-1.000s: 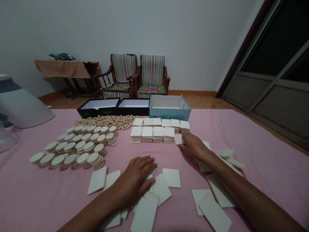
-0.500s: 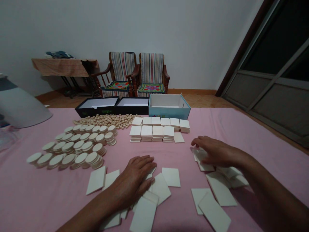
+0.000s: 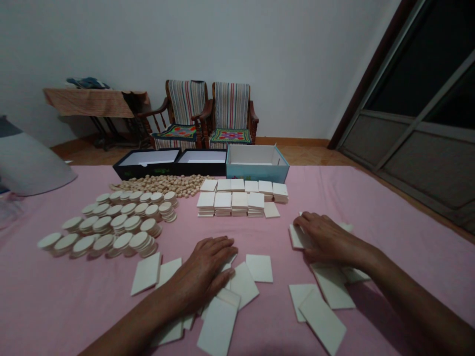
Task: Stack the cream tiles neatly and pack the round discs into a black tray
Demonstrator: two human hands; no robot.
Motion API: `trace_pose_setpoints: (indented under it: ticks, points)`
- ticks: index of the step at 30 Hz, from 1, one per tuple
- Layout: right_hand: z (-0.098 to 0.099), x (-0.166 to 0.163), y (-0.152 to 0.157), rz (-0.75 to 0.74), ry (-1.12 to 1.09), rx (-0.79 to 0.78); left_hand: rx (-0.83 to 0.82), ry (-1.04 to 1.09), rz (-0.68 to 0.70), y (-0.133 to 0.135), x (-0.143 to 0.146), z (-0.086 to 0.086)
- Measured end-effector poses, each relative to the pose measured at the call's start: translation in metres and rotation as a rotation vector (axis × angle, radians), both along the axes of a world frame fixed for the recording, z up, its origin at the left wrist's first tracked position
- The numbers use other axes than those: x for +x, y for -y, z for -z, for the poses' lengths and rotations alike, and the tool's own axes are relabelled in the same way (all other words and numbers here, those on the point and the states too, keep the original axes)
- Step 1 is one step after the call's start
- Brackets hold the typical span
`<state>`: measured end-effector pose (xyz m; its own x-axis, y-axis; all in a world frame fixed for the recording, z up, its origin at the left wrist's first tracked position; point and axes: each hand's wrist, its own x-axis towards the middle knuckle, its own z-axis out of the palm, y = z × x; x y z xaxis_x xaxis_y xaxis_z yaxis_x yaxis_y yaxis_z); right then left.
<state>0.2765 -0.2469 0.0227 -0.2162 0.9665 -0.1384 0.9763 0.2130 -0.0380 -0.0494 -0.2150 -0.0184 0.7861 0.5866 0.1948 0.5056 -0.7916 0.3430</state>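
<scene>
My left hand (image 3: 208, 269) lies flat over a loose heap of pale square wooden pieces (image 3: 243, 286), fingers stretched out and partly covering them. On the right, my right hand (image 3: 326, 240) curls its thumb and fingers round a few square wooden pieces (image 3: 299, 237) at the top of another heap; its palm hides part of them. Below that hand, more flat squares (image 3: 322, 319) overlap on the pink cloth (image 3: 270, 321). Farther back, neat stacks of squares (image 3: 239, 202) stand in two rows, with one single square (image 3: 272, 210) lying beside the front row.
Rows of stacked round wooden discs (image 3: 122, 222) spread across the left. Behind them lies a pile of small wooden beads or pegs (image 3: 166, 184). A black box (image 3: 202, 168) and a light blue box (image 3: 258, 172) stand open at the back edge. A white conical object (image 3: 33, 163) is far left.
My right hand has lowered and closed round squares at the top of the right heap, drawing them slightly left. My left hand has stayed in place. The view has shifted slightly.
</scene>
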Motion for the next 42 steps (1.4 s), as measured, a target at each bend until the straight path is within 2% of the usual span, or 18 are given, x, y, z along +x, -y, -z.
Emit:
trace_pose_setpoints:
  ticks: [5, 9, 12, 18, 25, 29, 36, 42]
  points:
    - [-0.008, -0.018, -0.036, 0.026, -0.095, 0.153, 0.008, 0.007, 0.002, 0.0, 0.0, 0.0]
    - [0.001, -0.03, -0.062, 0.03, -0.053, 0.172, 0.006, 0.007, 0.001, 0.001, 0.0, -0.002]
    - [0.008, -0.033, -0.071, 0.03, -0.068, 0.187, 0.001, 0.015, 0.006, 0.001, 0.001, -0.004]
    - [0.006, -0.021, -0.059, 0.067, -0.18, 0.258, -0.001, 0.026, 0.002, 0.001, 0.0, -0.003]
    - [0.012, 0.009, -0.039, 0.177, -0.223, 0.169, 0.006, 0.033, 0.002, 0.0, 0.001, -0.001]
    - [0.012, 0.006, -0.042, 0.107, -0.269, 0.17, -0.002, 0.009, -0.002, 0.0, 0.001, 0.0]
    - [0.017, -0.013, -0.07, -0.185, -0.435, 0.23, 0.004, 0.02, 0.001, -0.001, -0.001, 0.003]
    - [0.023, -0.017, -0.08, -0.166, -0.406, 0.239, 0.012, 0.019, 0.002, -0.001, -0.002, 0.001]
